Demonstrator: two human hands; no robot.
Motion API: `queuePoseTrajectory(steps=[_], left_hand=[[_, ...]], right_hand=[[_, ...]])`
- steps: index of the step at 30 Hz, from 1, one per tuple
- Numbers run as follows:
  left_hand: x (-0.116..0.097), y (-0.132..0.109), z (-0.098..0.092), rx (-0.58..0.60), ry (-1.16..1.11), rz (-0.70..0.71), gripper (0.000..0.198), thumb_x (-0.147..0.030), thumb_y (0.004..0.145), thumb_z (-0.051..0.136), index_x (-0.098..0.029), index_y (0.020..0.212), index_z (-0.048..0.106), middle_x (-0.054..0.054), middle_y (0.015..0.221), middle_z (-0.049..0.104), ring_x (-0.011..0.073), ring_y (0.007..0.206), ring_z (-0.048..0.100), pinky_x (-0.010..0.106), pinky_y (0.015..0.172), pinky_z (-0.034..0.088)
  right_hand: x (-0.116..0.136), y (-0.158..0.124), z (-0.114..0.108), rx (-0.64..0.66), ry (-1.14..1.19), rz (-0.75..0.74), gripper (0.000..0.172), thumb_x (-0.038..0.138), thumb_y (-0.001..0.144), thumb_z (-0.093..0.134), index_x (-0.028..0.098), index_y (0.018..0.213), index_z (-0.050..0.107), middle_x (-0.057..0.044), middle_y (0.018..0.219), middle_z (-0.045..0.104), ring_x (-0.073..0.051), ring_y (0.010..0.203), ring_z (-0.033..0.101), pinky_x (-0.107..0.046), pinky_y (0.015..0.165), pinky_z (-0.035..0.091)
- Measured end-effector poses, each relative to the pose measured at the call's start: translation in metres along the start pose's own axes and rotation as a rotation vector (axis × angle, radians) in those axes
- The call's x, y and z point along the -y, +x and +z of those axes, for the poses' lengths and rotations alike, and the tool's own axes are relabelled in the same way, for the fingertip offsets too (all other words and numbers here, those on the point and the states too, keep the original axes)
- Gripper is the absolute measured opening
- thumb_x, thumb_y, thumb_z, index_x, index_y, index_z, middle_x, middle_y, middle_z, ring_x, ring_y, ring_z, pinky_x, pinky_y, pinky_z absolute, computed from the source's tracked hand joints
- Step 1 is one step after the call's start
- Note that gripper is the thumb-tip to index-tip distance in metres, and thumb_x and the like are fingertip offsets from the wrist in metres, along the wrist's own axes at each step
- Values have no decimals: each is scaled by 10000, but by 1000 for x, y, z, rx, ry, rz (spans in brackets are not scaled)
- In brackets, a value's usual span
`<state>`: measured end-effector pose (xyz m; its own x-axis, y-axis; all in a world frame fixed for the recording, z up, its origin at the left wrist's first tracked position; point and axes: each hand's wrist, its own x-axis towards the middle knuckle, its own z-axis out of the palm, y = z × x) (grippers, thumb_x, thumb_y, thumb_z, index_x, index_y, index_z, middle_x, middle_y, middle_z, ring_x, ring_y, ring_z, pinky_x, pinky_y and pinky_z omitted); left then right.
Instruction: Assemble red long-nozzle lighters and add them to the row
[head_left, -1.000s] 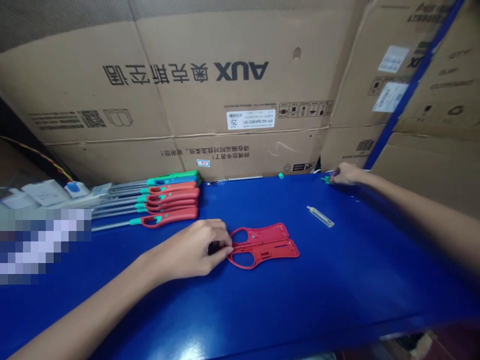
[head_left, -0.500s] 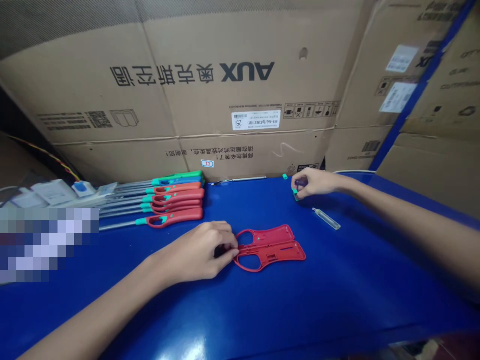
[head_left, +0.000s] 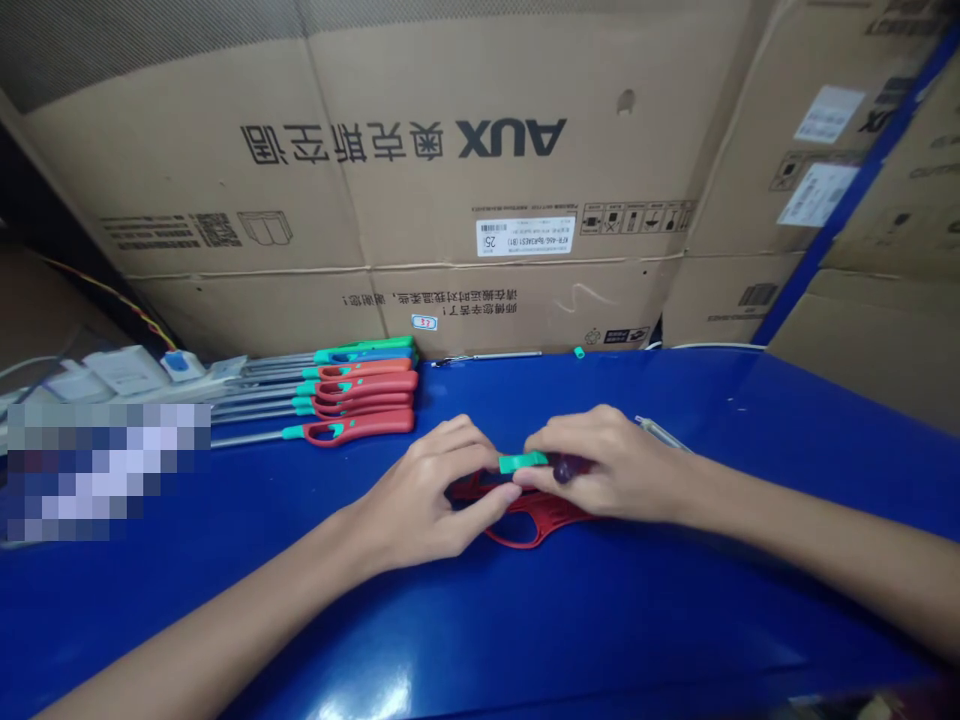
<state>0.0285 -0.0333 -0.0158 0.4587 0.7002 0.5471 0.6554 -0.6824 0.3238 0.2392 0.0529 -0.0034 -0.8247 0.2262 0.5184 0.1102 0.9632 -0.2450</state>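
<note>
A small green piece [head_left: 523,462] is pinched between the thumb and fingers of my right hand [head_left: 600,465], and a dark purple object [head_left: 568,468] is also in that hand. My left hand [head_left: 450,490] reaches in from the left, its thumb and fingertips at the green piece's left end; whether they grip it is unclear. Beneath both hands, red casing halves [head_left: 534,520] lie on the blue table, partly hidden. A clear narrow part [head_left: 660,433] lies behind my right wrist, partly covered.
Several lighters [head_left: 367,393] with long metal rods are stacked at the left, beside white plugs [head_left: 127,370]. Along the back lie a thin metal rod [head_left: 506,356] and a small green cap [head_left: 578,353]. A cardboard box [head_left: 420,200] stands behind the table [head_left: 450,630].
My right hand has come left and nearer from the back right, carrying the green piece over the red halves. My left hand has moved from the casing's left end to the green piece.
</note>
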Motion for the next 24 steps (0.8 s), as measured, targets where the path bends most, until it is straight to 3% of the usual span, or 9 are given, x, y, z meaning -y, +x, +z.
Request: queuePoseTrajectory(steps=[5, 8, 15, 24], left_hand=[[-2, -2, -1, 47, -62, -36, 127, -201, 906, 570, -143, 945, 676, 57, 862, 690, 177, 813, 565, 348, 777, 440], [-1, -1, -1, 56, -58, -72, 133, -179, 919, 546, -158, 909, 676, 43, 849, 692, 170, 806, 571, 349, 780, 430], [2, 0, 2, 69, 10, -73, 135, -184, 917, 543, -160, 893, 673, 49, 830, 698, 175, 781, 569, 356, 761, 430], [-1, -1, 0, 200, 12, -97, 144, -195, 909, 540, -184, 894, 683, 47, 878, 685, 189, 858, 573, 378, 847, 432]], right_hand=[[-2, -13, 3, -47, -312, -207, 219, 238, 951, 510, 125, 926, 697, -22, 648, 613, -112, 511, 468, -261, 520, 330], [-2, -17, 2, -51, -377, -263, 228, 178, 945, 470, 114, 936, 689, -33, 657, 630, -123, 522, 488, -271, 520, 336], [1, -18, -6, 118, -131, -107, 198, 161, 878, 516, 162, 945, 702, -29, 740, 676, -116, 605, 560, -252, 560, 358], [2, -16, -11, 316, 25, -21, 198, 77, 787, 533, 164, 857, 697, -28, 772, 673, -126, 637, 563, -239, 592, 395]])
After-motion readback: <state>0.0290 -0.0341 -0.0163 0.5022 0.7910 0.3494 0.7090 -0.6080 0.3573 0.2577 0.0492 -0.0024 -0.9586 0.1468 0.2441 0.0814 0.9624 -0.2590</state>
